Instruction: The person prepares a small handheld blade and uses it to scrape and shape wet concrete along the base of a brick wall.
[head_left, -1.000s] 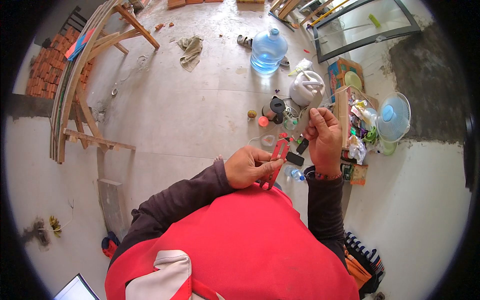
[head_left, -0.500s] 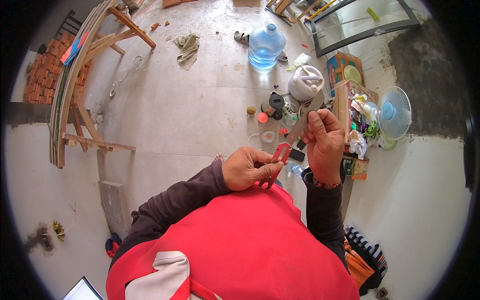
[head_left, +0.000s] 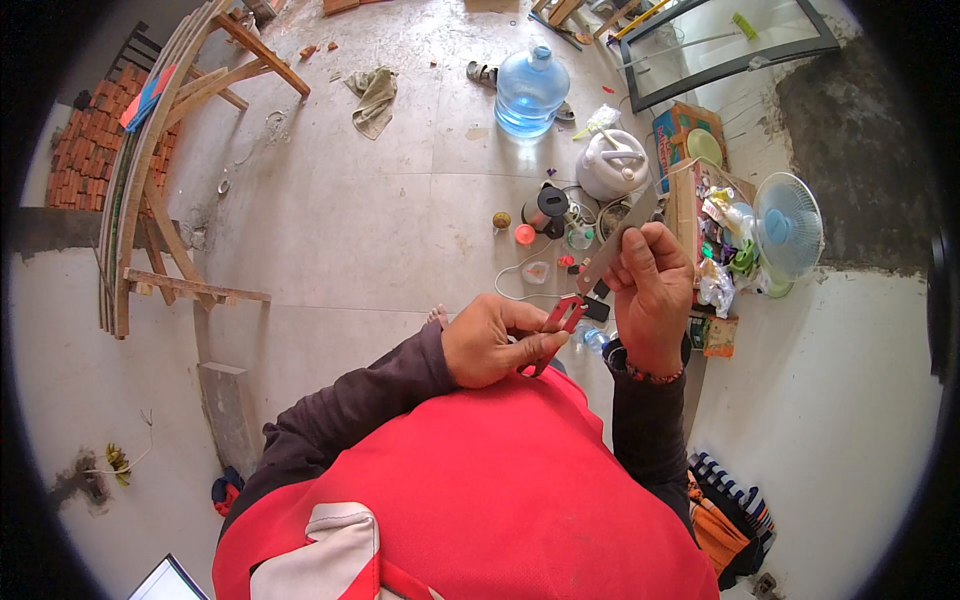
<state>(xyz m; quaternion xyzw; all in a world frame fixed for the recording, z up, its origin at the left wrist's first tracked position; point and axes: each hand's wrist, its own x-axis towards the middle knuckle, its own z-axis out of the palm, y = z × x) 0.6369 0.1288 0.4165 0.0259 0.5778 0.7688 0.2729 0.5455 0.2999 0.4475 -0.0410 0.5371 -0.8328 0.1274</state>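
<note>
In front of my red shirt, my left hand [head_left: 492, 342] pinches a red slotted handle [head_left: 569, 314] between thumb and fingers; its lower end splits into two prongs. My right hand [head_left: 652, 290] is closed on a flat grey metal blade [head_left: 603, 265], thumb on its face. Slanting up to the right, the blade passes behind my fingers and shows above them. Its lower end has a small hole and sits right at the top of the red handle; whether the two touch I cannot tell.
On the floor ahead stand a blue water bottle [head_left: 531, 95], a white jug [head_left: 612, 165] and a dark kettle [head_left: 547, 207]. To the right are a fan [head_left: 789, 226] and a cluttered wooden crate [head_left: 684, 210]. Wooden trestles [head_left: 165, 200] stand at left, near stacked bricks [head_left: 95, 145].
My right hand has shifted slightly right with the blade, which leans further right. My left hand and the red handle have dipped slightly.
</note>
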